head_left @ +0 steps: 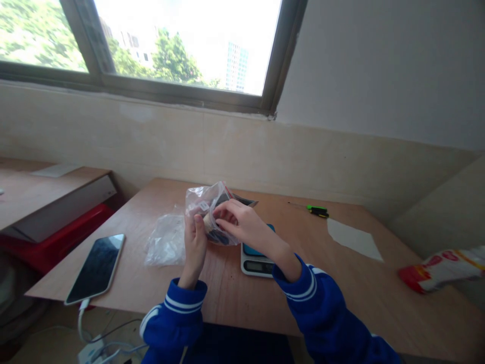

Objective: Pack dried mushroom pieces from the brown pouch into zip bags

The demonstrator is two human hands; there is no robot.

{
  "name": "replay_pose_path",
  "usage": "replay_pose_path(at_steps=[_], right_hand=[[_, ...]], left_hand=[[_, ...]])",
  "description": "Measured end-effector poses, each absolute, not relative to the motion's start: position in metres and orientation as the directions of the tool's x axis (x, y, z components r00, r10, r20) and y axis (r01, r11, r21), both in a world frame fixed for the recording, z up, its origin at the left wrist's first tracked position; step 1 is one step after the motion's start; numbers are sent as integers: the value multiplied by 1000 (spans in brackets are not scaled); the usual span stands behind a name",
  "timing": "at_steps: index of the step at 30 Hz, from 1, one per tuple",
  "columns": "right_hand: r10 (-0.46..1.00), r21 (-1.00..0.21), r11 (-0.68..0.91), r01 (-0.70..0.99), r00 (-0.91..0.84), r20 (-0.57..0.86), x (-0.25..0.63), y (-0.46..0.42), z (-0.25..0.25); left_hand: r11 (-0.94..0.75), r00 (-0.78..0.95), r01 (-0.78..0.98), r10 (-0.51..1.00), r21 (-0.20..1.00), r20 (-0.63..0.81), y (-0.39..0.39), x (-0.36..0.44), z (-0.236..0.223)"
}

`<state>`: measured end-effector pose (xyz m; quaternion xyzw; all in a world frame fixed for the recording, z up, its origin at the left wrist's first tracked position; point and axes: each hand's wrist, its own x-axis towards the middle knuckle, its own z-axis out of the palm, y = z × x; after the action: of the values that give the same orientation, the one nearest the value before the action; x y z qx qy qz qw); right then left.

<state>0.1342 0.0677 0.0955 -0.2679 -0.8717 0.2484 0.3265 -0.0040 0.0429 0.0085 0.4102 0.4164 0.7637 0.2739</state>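
Observation:
Both hands hold a clear plastic bag (202,201) with small dark and red items inside, raised just above the wooden table (235,288). My left hand (195,242) grips the bag's lower left side, thumb pressed on it. My right hand (242,225) is closed on the bag's right side, fingers pinching at its middle. A small digital scale (254,263) with a blue top lies under my right wrist. Another crumpled clear bag (165,242) lies flat to the left of my left hand.
A phone (96,268) on a charging cable lies at the table's left front edge. A green-handled screwdriver (317,211) and a white paper sheet (354,238) lie at the back right. A red and white packet (441,268) sits far right. A second desk (45,194) stands at left.

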Motion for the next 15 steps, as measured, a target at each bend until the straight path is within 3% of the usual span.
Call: replay_pose_path(at_steps=[5, 9, 12, 15], right_hand=[[594, -553, 764, 333, -696, 403, 137, 74, 94], [545, -518, 797, 312, -742, 391, 137, 86, 90], [528, -544, 790, 283, -766, 368, 135, 94, 84], [535, -588, 769, 253, -757, 374, 132, 96, 79]], left_hand=[[-551, -459, -59, 755, 833, 468, 47, -2, 14], [-545, -430, -220, 799, 809, 421, 50, 1, 20], [-530, -462, -265, 803, 805, 376, 55, 1, 19], [-553, -504, -200, 766, 809, 400, 58, 0, 17]])
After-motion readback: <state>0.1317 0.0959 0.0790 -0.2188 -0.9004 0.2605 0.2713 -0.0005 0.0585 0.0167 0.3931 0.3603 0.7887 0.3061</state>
